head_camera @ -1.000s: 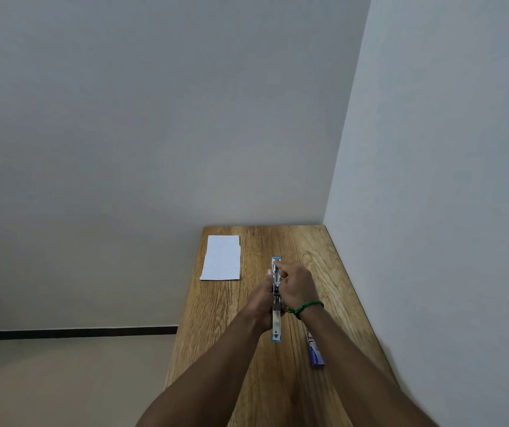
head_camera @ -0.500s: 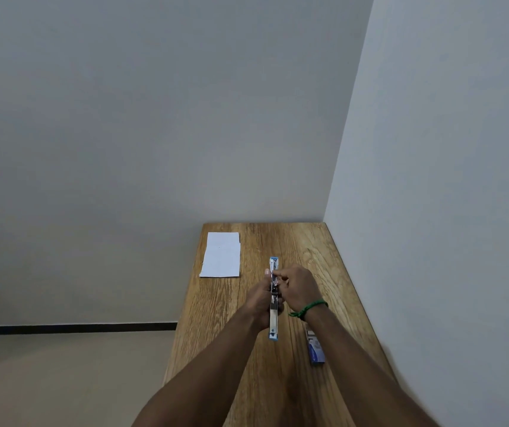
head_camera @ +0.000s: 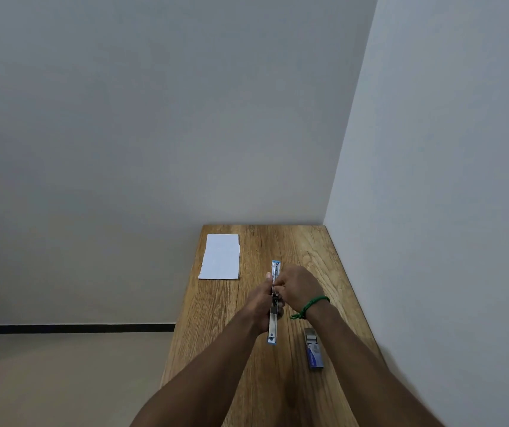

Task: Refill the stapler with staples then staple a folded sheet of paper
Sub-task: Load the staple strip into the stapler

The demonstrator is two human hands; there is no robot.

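Note:
A slim blue and silver stapler (head_camera: 273, 326) is swung fully open lengthwise above the wooden table (head_camera: 333, 272). My left hand (head_camera: 261, 303) grips it at the middle from the left. My right hand (head_camera: 298, 286), with a green cord on the wrist, pinches at the stapler's metal channel from the right; whether staples are between its fingers is too small to tell. A folded white sheet of paper (head_camera: 221, 256) lies flat at the table's far left. A small blue staple box (head_camera: 314, 349), slid open, lies under my right forearm.
The table stands in a corner, with a grey wall behind and a white wall tight along its right edge. Its left edge drops to a beige floor.
Both hands and the stapler have stayed in nearly the same spot. The camera has tipped slightly, so more of the staple box shows beside my right forearm.

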